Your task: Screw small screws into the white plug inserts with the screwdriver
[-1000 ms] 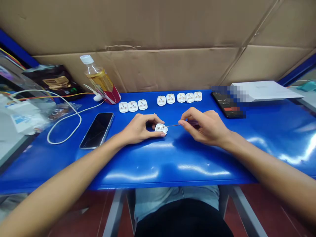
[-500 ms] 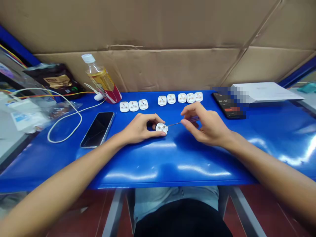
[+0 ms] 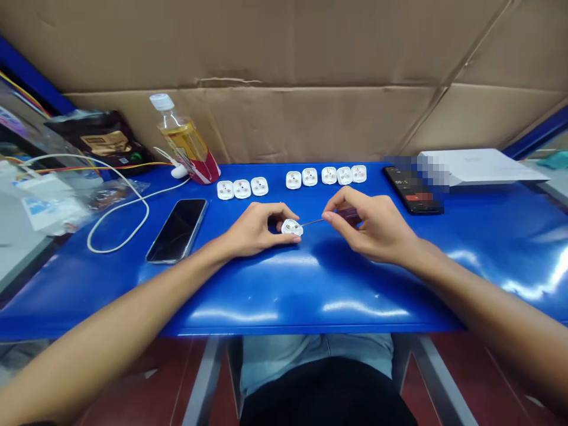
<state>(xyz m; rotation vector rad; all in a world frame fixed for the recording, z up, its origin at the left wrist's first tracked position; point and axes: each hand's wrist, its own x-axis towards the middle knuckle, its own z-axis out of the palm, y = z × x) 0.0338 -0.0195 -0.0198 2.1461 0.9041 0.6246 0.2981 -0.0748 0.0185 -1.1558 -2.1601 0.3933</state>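
My left hand (image 3: 252, 229) pinches a small white plug piece (image 3: 291, 227) against the blue table (image 3: 310, 284), fingers curled round it. My right hand (image 3: 370, 228) grips a thin screwdriver (image 3: 326, 220) whose metal tip rests on the top of that piece. Behind the hands lies a row of three white plug pieces (image 3: 242, 189) and, to their right, a row of several more (image 3: 326, 176).
A dark phone (image 3: 177, 229) lies left of my hands, with a white cable (image 3: 119, 222) looping beside it. A tea bottle (image 3: 186, 142) leans at the back left. Another phone (image 3: 412, 189) and a white box (image 3: 481, 165) sit at the right. Cardboard lines the back.
Both hands hold the same grip; my right hand's fingers shifted slightly on the screwdriver. The view drifted a little.
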